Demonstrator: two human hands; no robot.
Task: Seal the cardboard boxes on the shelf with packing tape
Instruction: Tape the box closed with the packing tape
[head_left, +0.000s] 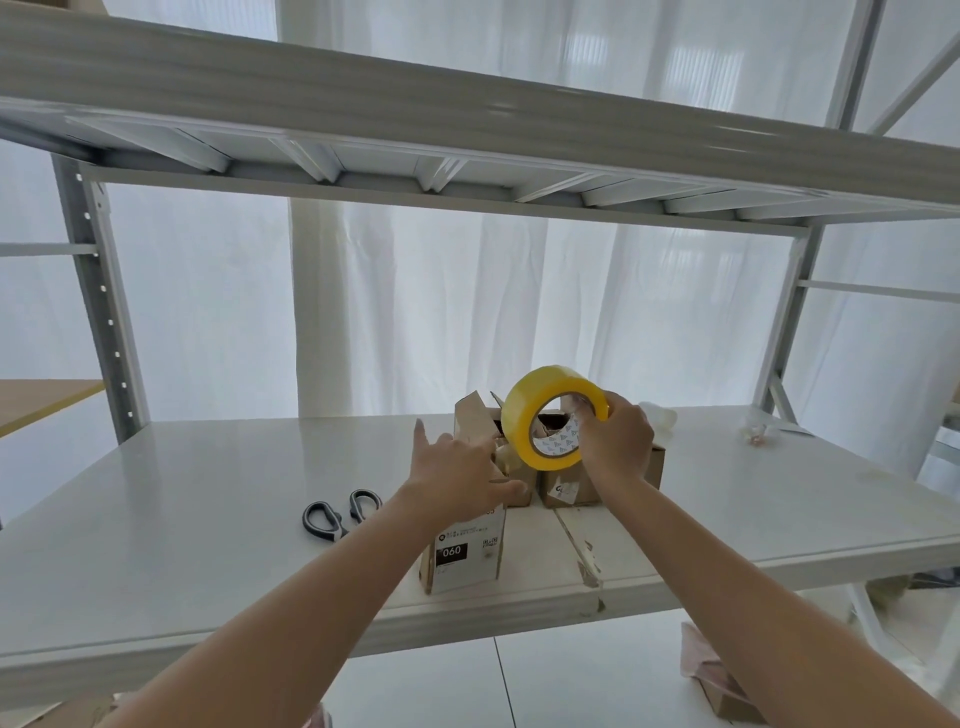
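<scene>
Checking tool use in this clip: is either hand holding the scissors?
No, the scissors lie untouched on the shelf, left of the left hand; the right hand grips the tape roll.

Storeroom: bare metal shelving (467, 135) backed by white sheeting (467, 312)

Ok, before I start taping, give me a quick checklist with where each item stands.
1. Tape roll in hand: ok, the right hand grips it above the boxes.
2. Tape's loose end found: cannot tell.
3. Rear box flaps down: not ok, a flap stands up.
4. Front box top closed: cannot tell, the left hand covers it.
5. Scissors within reach: ok, lying on the shelf left of the boxes.
</scene>
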